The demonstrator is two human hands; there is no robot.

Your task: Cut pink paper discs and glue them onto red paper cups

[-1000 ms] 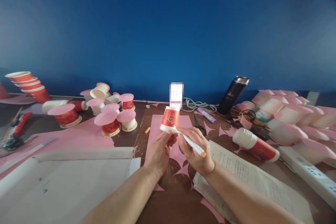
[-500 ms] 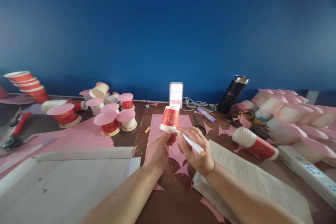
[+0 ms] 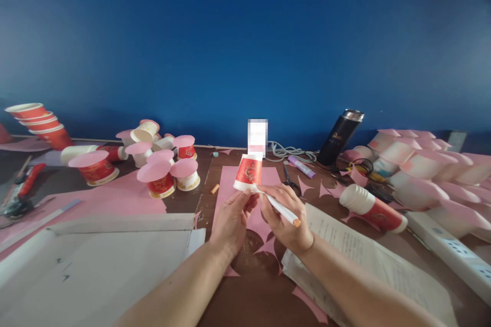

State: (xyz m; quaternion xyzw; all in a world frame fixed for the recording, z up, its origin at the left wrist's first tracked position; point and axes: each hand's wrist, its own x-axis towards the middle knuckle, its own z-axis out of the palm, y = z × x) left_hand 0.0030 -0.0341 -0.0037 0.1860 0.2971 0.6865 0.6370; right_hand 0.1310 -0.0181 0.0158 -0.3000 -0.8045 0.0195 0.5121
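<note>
While in left hand point(image 3: 231, 218), cup point(image 3: 247, 171) with gold emblem point(image 3: 251, 169)

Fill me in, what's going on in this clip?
A person's left hand holds a red-and-white paper cup upside down near its rim. The right hand grips a white pen, its front end at the cup's lower edge. A pink sheet lies beyond the hands, and cups topped with pink discs stand to the left.

Open air above hands point(image 3: 232, 222), cups point(image 3: 160, 186) blocking left, thermos point(image 3: 337, 140) ahead right
</note>
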